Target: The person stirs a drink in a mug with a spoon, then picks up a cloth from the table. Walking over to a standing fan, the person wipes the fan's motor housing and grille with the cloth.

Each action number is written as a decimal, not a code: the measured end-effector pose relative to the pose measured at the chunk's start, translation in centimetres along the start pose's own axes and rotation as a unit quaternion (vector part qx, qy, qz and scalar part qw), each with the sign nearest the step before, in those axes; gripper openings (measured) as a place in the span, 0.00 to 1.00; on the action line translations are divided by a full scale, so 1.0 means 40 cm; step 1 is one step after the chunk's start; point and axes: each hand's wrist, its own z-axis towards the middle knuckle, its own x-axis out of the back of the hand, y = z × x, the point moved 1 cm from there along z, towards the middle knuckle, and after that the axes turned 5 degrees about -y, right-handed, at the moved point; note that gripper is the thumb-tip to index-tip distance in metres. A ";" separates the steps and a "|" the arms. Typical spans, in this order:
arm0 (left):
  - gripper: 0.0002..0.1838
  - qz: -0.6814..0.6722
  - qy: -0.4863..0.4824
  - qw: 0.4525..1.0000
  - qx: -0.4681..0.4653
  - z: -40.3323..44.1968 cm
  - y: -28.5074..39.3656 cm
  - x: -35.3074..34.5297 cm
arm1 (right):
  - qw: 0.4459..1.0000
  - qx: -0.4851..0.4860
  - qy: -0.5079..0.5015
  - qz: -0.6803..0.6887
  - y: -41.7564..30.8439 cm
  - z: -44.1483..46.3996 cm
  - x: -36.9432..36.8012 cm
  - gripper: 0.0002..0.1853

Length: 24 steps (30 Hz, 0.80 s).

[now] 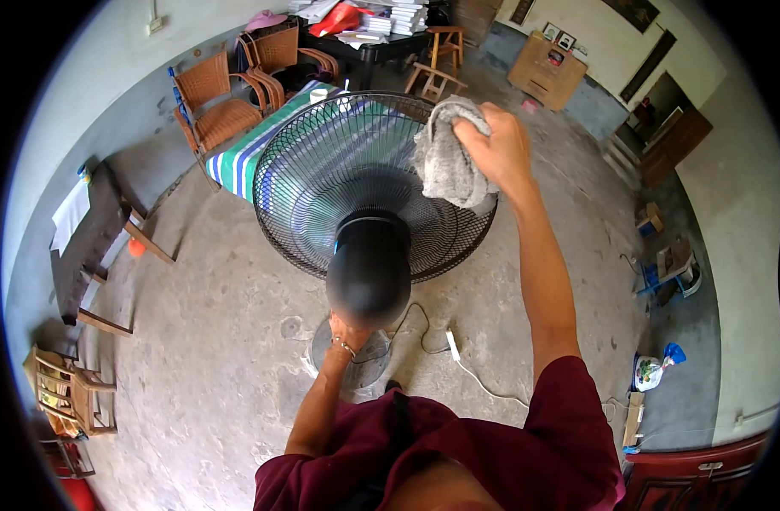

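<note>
A black standing fan (369, 264) is right in front of me, its round wire cage (301, 183) facing away. My right hand (501, 149) is closed on a grey cloth (454, 166), which lies against the upper right part of the cage. Below the motor housing, my left hand (349, 328) is at the fan's neck. The housing hides most of its fingers, so its grip cannot be made out. The fan's round base (364, 362) stands on the floor under that hand.
A power strip (453, 345) with a white cord lies on the floor right of the base. Beyond the fan are a striped-cloth table (234, 170), wicker chairs (224, 119) and a dark desk (369, 53) with papers. A wooden chair (79, 387) stands at left.
</note>
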 end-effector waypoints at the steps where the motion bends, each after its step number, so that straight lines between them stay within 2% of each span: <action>1: 0.34 -0.028 -0.003 0.998 0.055 -0.004 -0.005 -0.005 | 1.000 0.001 0.000 -0.001 -0.004 -0.015 -0.013 0.16; 5: 0.38 -0.069 -0.007 0.996 0.057 0.002 -0.032 -0.036 | 0.989 0.145 0.018 -0.002 -0.008 -0.144 -0.119 0.15; 7: 0.33 0.013 -0.028 0.999 0.036 0.012 -0.016 -0.010 | 0.989 0.130 -0.062 -0.015 -0.022 -0.195 -0.152 0.15; 9: 0.31 0.033 0.003 0.999 0.029 0.004 -0.041 -0.038 | 0.989 0.138 -0.044 0.001 -0.020 -0.177 -0.147 0.14; 11: 0.30 0.054 0.029 0.998 0.018 0.004 -0.047 -0.043 | 0.976 0.174 0.041 0.121 -0.043 -0.120 -0.090 0.13; 13: 0.34 0.001 0.010 1.000 -0.013 0.009 -0.027 -0.033 | 0.978 0.180 0.077 0.077 -0.055 -0.041 -0.029 0.12; 14: 0.32 0.003 0.006 1.000 -0.011 0.011 -0.007 -0.015 | 0.978 0.179 0.077 0.077 -0.062 0.001 -0.020 0.12; 15: 0.32 0.003 0.004 1.000 -0.012 0.007 -0.003 -0.016 | 0.987 0.152 0.058 0.011 -0.067 0.041 -0.016 0.13; 16: 0.32 -0.001 -0.014 1.000 0.015 0.005 -0.003 -0.016 | 0.990 0.124 0.039 -0.056 -0.074 0.059 -0.014 0.15; 17: 0.32 -0.005 -0.030 0.999 0.043 0.005 -0.004 -0.015 | 0.990 0.123 0.040 -0.056 -0.088 0.059 -0.014 0.15; 19: 0.33 -0.010 -0.027 0.999 0.029 0.012 -0.005 -0.006 | 0.990 0.035 -0.102 -0.091 -0.119 0.059 -0.030 0.17; 21: 0.33 -0.020 -0.019 0.999 0.024 0.013 -0.013 -0.005 | 0.988 0.136 -0.030 -0.072 -0.109 0.012 -0.077 0.18; 24: 0.35 -0.029 -0.002 0.999 0.023 0.005 -0.041 -0.042 | 0.986 0.126 -0.082 -0.079 -0.112 -0.085 -0.125 0.16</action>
